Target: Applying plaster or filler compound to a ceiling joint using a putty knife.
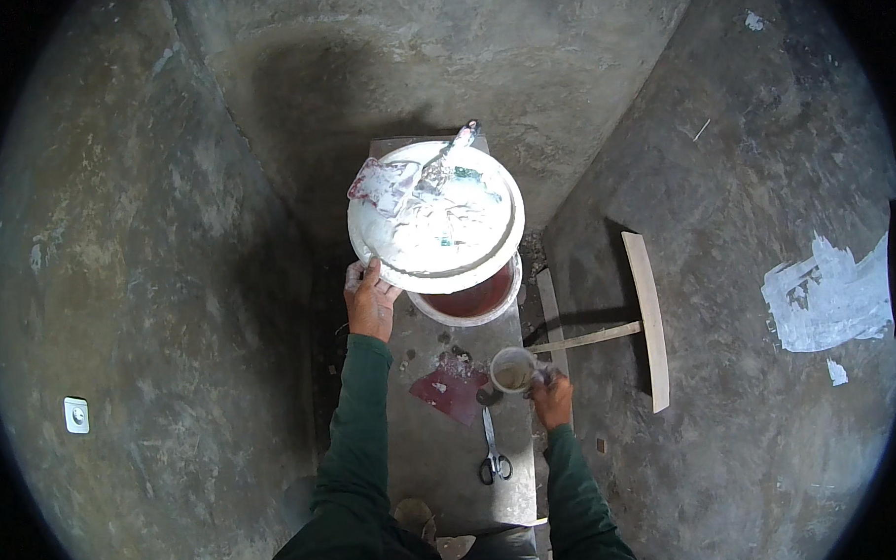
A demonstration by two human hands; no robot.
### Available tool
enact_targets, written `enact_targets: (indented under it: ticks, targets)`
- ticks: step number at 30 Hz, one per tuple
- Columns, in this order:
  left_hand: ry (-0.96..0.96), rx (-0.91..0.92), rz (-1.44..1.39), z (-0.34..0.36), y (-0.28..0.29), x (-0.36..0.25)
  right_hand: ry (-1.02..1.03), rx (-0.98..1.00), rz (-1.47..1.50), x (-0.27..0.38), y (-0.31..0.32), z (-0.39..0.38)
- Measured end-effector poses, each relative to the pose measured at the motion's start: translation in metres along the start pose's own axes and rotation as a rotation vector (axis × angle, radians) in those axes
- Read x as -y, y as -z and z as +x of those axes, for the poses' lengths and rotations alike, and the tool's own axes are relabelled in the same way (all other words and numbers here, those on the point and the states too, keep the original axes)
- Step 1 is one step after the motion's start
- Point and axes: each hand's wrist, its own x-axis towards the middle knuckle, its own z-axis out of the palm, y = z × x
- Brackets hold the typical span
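My left hand [370,302] grips the near left rim of a round white lid [437,243], thumb on top. White and green smears cover the lid. On it lie a paint-smeared tool with a handle [466,134] and a crumpled reddish-and-clear plastic piece [378,187]. Partly under the lid stands a white-rimmed bucket [478,301], reddish inside. Nearer to me, my right hand [553,400] is closed on the side of a clear cup [513,373]. The cup's contents are hard to make out.
The bucket stands on a grey bench [415,459]. A dark red sheet [450,393] with white crumbs and dark-handled scissors [493,461] lie there. Right of it is a T-shaped wooden piece [650,322]. Grey walls rise around, with a socket [76,415] and a white patch [832,301].
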Motion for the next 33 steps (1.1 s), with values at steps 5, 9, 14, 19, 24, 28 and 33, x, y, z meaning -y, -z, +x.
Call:
enact_targets:
  ticks: [5,9,14,19,24,28,33]
  targets:
    - [-0.043,-0.003,0.023,-0.003,-0.015,-0.025,0.139,-0.180,0.137,0.081,0.021,0.025]
    - [-0.057,-0.012,0.062,-0.007,-0.022,-0.042,0.189,-0.184,0.349,0.130,-0.005,0.075]
    - [-0.039,-0.019,0.055,-0.008,-0.027,-0.029,0.216,-0.180,-0.023,0.144,-0.057,0.136]
    - [0.002,-0.060,0.089,-0.014,-0.005,-0.006,0.085,-0.036,-0.209,0.155,-0.081,0.142]
    - [0.098,-0.108,0.098,-0.015,0.007,0.018,0.187,-0.093,-0.268,0.140,-0.074,0.121]
    - [0.138,-0.108,0.114,-0.004,0.025,0.027,0.213,-0.209,-0.095,0.088,-0.056,0.059]
    - [0.210,-0.115,0.137,0.014,0.051,0.044,0.027,0.069,-0.334,0.007,-0.050,-0.071]
